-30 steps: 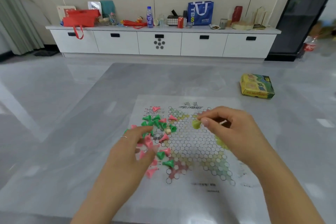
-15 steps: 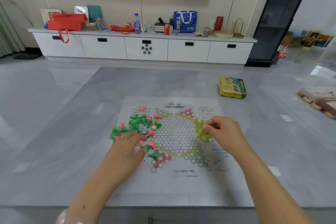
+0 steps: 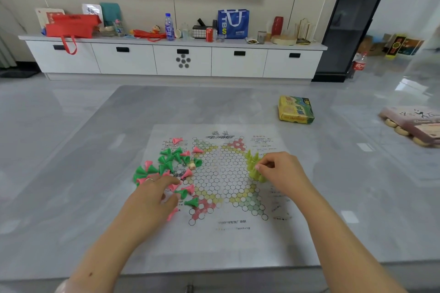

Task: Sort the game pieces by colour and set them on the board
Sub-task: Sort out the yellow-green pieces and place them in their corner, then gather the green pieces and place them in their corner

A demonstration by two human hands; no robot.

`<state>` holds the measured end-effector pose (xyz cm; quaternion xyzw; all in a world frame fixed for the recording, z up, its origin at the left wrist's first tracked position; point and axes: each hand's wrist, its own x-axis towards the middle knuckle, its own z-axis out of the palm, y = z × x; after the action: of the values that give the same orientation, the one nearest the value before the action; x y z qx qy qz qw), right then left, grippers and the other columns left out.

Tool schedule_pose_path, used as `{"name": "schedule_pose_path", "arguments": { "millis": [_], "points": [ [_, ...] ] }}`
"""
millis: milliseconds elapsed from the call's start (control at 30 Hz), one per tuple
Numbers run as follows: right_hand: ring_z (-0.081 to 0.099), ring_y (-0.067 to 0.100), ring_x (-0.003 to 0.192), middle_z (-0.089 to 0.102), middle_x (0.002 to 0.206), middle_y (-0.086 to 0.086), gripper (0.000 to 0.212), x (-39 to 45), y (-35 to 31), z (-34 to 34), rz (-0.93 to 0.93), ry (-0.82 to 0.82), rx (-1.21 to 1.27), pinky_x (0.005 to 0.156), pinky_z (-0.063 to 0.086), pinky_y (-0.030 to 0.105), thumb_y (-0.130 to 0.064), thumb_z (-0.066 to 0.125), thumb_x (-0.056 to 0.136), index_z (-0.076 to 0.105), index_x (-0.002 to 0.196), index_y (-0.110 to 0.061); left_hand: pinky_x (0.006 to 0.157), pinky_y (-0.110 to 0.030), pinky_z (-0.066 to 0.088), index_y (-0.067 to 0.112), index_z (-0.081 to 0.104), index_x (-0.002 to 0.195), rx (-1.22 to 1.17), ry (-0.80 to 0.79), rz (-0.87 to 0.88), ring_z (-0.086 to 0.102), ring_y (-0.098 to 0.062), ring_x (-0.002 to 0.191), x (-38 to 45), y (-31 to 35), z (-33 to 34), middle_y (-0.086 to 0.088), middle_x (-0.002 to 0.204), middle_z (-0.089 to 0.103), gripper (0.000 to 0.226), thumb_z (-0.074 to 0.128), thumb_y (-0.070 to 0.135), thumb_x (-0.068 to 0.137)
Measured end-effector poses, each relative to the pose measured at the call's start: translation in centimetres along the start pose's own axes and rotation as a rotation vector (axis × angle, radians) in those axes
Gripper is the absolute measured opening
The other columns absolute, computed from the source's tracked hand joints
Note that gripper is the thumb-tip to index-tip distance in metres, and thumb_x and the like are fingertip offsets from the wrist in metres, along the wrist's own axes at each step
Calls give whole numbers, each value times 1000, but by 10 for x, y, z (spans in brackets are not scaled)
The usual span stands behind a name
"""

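A white paper game board [image 3: 221, 240] printed with a star of small hexagon-packed circles lies flat on the grey marble-patterned table [image 3: 71, 173], in the lower middle of the frame. On the board's right arm stands a tight cluster of upright yellow-green plastic cone pieces [image 3: 252, 164]. The right hand [image 3: 282, 172] rests just right of that cluster, its thumb and forefinger pinched together at the cluster's edge; whether they grasp a piece or merely touch one I cannot tell.

On the left side of the board, spilling partly onto the table, lies a loose, unsorted mix of dark green plastic cone pieces [image 3: 170, 158] and pink plastic cone pieces [image 3: 177, 141], most of them tipped on their sides. The left hand [image 3: 152, 195], a thin ring on one finger, lies palm down over the lower part of this heap with fingers curled onto the pieces; what it grips, if anything, is hidden beneath it.

Above and to the right of the board, well apart from it, a yellow and green cardboard box [image 3: 296, 110] sits on the table.
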<state>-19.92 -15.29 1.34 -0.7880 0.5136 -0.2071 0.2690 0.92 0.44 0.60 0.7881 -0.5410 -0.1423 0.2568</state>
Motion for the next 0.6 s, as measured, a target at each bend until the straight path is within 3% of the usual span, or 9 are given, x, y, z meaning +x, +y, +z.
{"name": "schedule_pose_path", "arguments": {
  "millis": [133,300,600],
  "points": [
    [54,7,71,62,79,-5,11,0,2,2,-16,-36,-34,61,40,17,-17,59,86,69,81,-15,78,-23,36,26,51,123,-9,5,8,55,-10,95,-1,2,1,6,122,51,32,48,23,91],
    [47,-1,62,56,73,-11,12,0,5,5,-18,-60,-80,53,32,13,-19,59,86,70,83,-16,80,-23,37,26,51,122,-18,-18,24,54,-10,96,-3,0,-1,7,119,52,31,47,24,91],
    [48,2,64,55,71,-10,13,0,8,8,-9,-52,-89,54,35,14,-21,60,86,70,86,-14,78,-20,32,29,48,125,-34,-47,23,50,-7,97,-7,2,-3,9,109,48,32,41,26,94]
  ]
}}
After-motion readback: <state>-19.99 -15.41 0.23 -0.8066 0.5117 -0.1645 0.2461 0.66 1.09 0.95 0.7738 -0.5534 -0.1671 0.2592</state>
